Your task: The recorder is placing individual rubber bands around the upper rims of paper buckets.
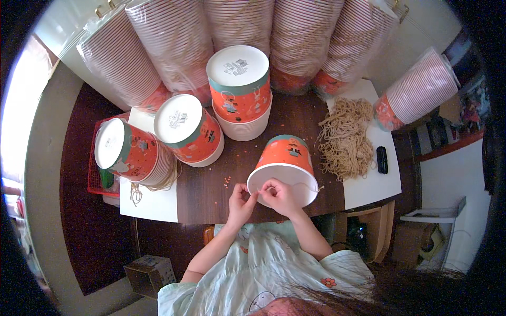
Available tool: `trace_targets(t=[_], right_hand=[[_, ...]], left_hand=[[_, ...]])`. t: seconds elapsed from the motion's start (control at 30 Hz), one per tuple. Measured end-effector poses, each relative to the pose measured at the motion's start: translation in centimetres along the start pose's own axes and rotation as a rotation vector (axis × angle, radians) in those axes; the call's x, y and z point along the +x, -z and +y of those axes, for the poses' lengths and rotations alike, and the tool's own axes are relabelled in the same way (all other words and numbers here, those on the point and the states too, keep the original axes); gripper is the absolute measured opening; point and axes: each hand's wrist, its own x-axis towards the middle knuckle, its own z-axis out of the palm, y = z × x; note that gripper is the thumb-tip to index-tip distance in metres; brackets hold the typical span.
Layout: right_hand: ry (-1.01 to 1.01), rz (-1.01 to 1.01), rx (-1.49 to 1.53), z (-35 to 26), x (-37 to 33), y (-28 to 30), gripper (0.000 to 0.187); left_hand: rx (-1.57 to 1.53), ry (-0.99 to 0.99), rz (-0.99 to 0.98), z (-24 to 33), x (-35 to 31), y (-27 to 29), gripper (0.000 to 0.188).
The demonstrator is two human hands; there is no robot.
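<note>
An orange paper bucket [284, 152] with a green band lies tipped on the table before me, its white mouth facing my body. At the left of its rim my left hand [242, 204] is closed, thumb and forefinger pinched together. My right hand [279, 197] is also closed in a pinch, in front of the bucket's mouth and almost touching the left fingertips. What lies between the fingers of either hand is too small to make out. A thin beige cord [318, 188] shows at the right side of the rim.
Upturned bucket stacks [240, 100] stand at the left and middle. Beige cords [348, 138] lie heaped at the right, beside a black object [382, 160]. Plastic-wrapped bucket stacks [300, 42] line the back. A red basket [94, 174] is far left; small orange bits [227, 181] dot the tabletop.
</note>
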Motion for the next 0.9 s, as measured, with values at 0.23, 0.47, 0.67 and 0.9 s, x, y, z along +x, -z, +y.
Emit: trace_targets(t=[0.23,0.47,0.67,0.9], right_hand=[[-0.029,-0.024,0.039,0.6,0.2,-0.1,0.014],[-0.039,-0.077,-0.038,0.5,0.6,-0.2,0.026],[-0.043,-0.042,-0.109,-0.7,0.8,-0.5,0.025],[-0.058,-0.02,-0.163,-1.0,1.0,-0.7,0.019]], left_hand=[[0.036,0.009,-0.007,0.2,-0.2,0.1,0.017],[0.05,-0.043,0.013,-0.3,-0.2,0.1,0.016],[0.095,-0.042,0.006,0.0,-0.2,0.1,0.016],[0.091,-0.022,0.004,0.1,-0.3,0.0,0.014]])
